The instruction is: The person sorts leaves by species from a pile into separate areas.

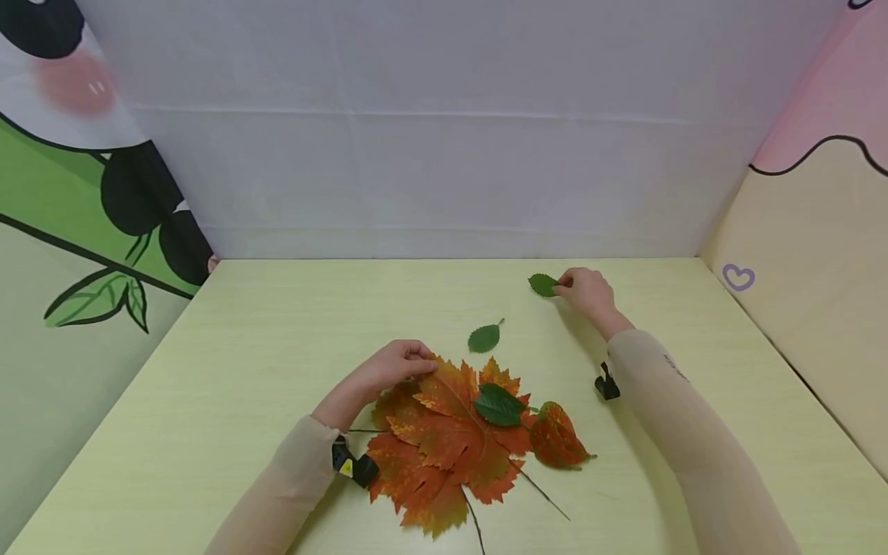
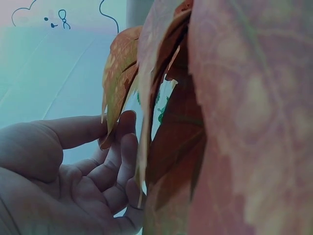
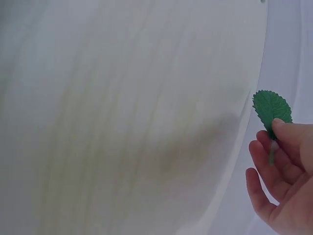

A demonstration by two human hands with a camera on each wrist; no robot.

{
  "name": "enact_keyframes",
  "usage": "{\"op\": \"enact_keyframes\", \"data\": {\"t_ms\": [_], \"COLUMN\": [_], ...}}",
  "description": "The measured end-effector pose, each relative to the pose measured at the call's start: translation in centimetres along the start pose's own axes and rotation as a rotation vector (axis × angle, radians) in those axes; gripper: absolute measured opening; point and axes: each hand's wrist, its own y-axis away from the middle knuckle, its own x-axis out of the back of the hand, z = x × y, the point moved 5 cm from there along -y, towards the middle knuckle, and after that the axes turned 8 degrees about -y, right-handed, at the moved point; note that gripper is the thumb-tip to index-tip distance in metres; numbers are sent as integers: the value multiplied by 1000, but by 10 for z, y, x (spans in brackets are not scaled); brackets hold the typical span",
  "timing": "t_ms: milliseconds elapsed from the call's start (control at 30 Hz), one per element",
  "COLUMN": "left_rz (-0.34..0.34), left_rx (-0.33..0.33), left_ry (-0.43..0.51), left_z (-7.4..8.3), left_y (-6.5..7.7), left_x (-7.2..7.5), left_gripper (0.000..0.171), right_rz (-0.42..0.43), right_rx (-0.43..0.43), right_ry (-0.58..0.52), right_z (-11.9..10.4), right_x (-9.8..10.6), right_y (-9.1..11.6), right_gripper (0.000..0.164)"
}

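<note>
My left hand (image 1: 398, 364) pinches the tip of an orange maple leaf (image 1: 451, 420) between thumb and index finger; the left wrist view shows the leaf edge (image 2: 120, 73) at the fingertips. Several of these orange leaves overlap in a pile, their dark stems sticking out. Far right on the table, my right hand (image 1: 588, 297) holds a small green leaf (image 1: 543, 285) by its stem end. In the right wrist view this green leaf (image 3: 271, 108) points up, with the thumb across its base. Another green leaf (image 1: 484, 338) lies between the hands, and a darker one (image 1: 499, 405) rests on the pile.
A rounded red-orange leaf (image 1: 557, 438) lies at the right of the pile. The pale wooden table (image 1: 277, 324) meets a white back panel (image 1: 444, 185). Printed panels with cartoon drawings stand at the left and right (image 1: 825, 293).
</note>
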Motion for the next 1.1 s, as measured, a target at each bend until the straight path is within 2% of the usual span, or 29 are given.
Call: {"op": "enact_keyframes", "data": {"t_ms": [367, 667, 733, 800, 1100], "left_rz": [-4, -15, -18, -25, -49], "left_rx": [1, 4, 0, -5, -48], "left_ry": [12, 17, 23, 23, 25], "left_z": [0, -1, -1, 6, 3], "left_y": [0, 0, 1, 6, 2], "left_x": [0, -1, -1, 0, -1], "left_gripper": [18, 21, 22, 24, 24], "right_rz": [57, 118, 137, 151, 181], "right_rx": [-131, -214, -229, -241, -268], "right_ry": [-47, -72, -72, -74, -106], "right_z": [48, 71, 78, 85, 109], "right_x": [30, 52, 55, 57, 60], "right_y": [10, 23, 23, 23, 24], "right_gripper": [33, 39, 39, 38, 37]}}
